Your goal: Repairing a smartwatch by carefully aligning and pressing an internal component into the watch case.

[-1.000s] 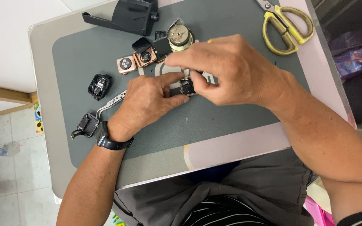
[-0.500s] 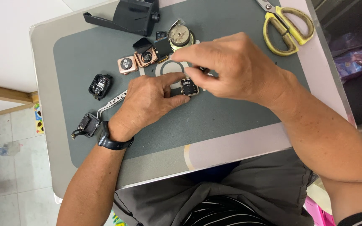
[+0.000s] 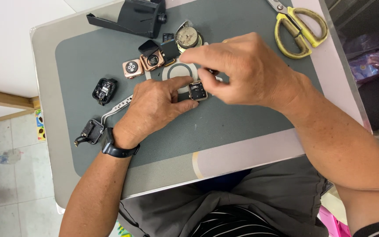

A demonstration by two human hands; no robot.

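Lifted off the watch case (image 3: pixel 197 91), right hand (image 3: pixel 246 72) pinches something small; left hand's (image 3: pixel 154 107) grip clamps the case.

Small square watch case (image 3: pixel 197 91): metal rim, light sheen, dark inner face. Mat (image 3: pixel 251 118): grey, matt, faintly grainy, rubber-like. Worktop (image 3: pixel 44 87) under it: smooth, pale, slightly glossy. Scissors (image 3: pixel 297 27): yellow plastic handles, worn and scuffed; dull metal blades. Two rose-gold watch cases (image 3: pixel 133 68): satin metal. Black holder (image 3: pixel 132 17): matt plastic. Round part (image 3: pixel 187 36): shiny metal. Tweezers (image 3: pixel 116 106): bright steel. Black wristband (image 3: pixel 112 147) on left wrist: smooth, rubbery.
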